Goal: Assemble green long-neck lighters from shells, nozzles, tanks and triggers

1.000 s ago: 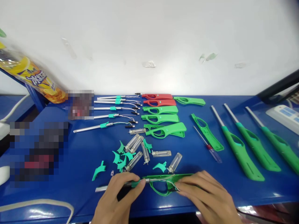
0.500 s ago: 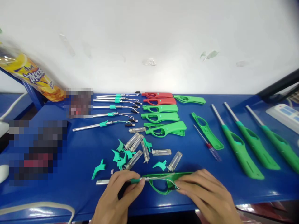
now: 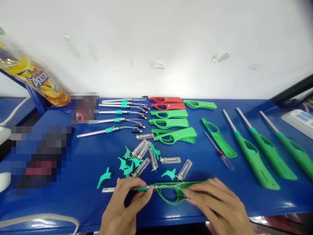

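A green half shell [image 3: 168, 197] lies at the front edge of the blue table, its hollow side up. My left hand [image 3: 124, 204] pinches a metal tube [image 3: 109, 190] with a teal collar at the shell's left end. My right hand [image 3: 215, 202] is closed on the shell's right part, fingertips at thin white wires and a dark piece inside it. Just behind are clear fuel tanks [image 3: 170, 160] and teal triggers [image 3: 104, 178]. Wired metal tubes [image 3: 99, 132] lie in a row at the back left.
Red shells [image 3: 168, 106] and green shells [image 3: 171, 123] lie at the back middle. Rightward are a screwdriver [image 3: 225, 160], another half shell [image 3: 220, 140] and long green lighters [image 3: 259, 166]. A yellow-labelled bottle [image 3: 36, 78], a white cable [image 3: 44, 215] and a power strip [image 3: 299, 120] sit at the sides.
The view has shifted slightly, so the table items appear a little further right. Both hands keep their hold, and the dark piece is now more hidden by my right fingertips.
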Action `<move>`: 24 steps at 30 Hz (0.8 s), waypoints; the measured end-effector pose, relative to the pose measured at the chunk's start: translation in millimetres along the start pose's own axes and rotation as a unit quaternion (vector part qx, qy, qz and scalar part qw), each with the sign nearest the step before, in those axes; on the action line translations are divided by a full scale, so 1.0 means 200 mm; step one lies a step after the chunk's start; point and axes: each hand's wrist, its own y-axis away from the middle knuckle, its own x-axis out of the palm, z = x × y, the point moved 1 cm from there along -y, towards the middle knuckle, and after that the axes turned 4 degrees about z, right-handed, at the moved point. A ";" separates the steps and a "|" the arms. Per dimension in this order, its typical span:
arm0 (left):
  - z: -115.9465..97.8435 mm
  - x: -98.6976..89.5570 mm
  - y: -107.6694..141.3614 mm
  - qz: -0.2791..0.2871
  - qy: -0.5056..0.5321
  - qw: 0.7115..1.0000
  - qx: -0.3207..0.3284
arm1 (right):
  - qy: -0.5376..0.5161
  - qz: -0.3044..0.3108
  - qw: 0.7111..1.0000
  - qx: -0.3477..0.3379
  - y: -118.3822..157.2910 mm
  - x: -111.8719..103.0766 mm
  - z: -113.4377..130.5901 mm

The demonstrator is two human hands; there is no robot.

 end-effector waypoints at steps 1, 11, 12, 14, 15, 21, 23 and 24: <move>-0.01 0.00 0.00 -0.002 -0.004 1.000 0.002 | 0.001 0.002 1.000 -0.002 0.00 0.00 0.00; -0.02 0.03 0.00 -0.034 -0.002 0.999 -0.036 | -0.007 -0.021 1.000 0.000 -0.03 -0.01 0.01; -0.03 0.03 0.00 -0.038 0.003 0.998 -0.046 | -0.006 -0.021 1.000 0.001 -0.03 -0.01 0.01; -0.03 0.03 0.00 -0.037 0.004 0.998 -0.051 | -0.003 -0.022 1.000 0.001 -0.03 -0.01 0.01; -0.02 0.03 0.00 -0.035 -0.001 0.998 -0.046 | -0.001 -0.022 1.000 -0.001 -0.03 -0.01 0.01; 0.01 0.04 0.02 0.002 -0.073 0.997 0.023 | 0.022 -0.022 0.999 -0.012 -0.04 -0.02 0.02; 0.03 0.05 0.04 0.008 -0.088 0.995 0.046 | 0.024 -0.021 0.999 -0.015 -0.04 -0.02 0.02; 0.04 0.05 0.05 0.012 -0.090 0.994 0.054 | 0.023 -0.020 0.999 -0.015 -0.04 -0.02 0.02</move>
